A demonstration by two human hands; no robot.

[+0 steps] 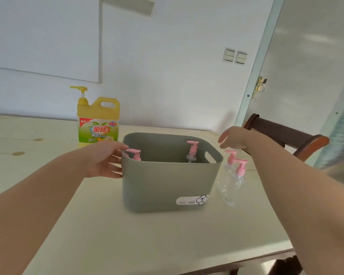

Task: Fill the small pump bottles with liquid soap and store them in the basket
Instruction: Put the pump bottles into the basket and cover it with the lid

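On the tabletop [139,241], a basket [167,185] holds two bottles [192,152]; two clear bottles [229,176] stand just beside its right wall, with a soap jug [98,121] behind. The left hand [102,159] grips the left rim, thumb over it; the right hand [236,136] hovers above, fingers [223,138] loosely spread.
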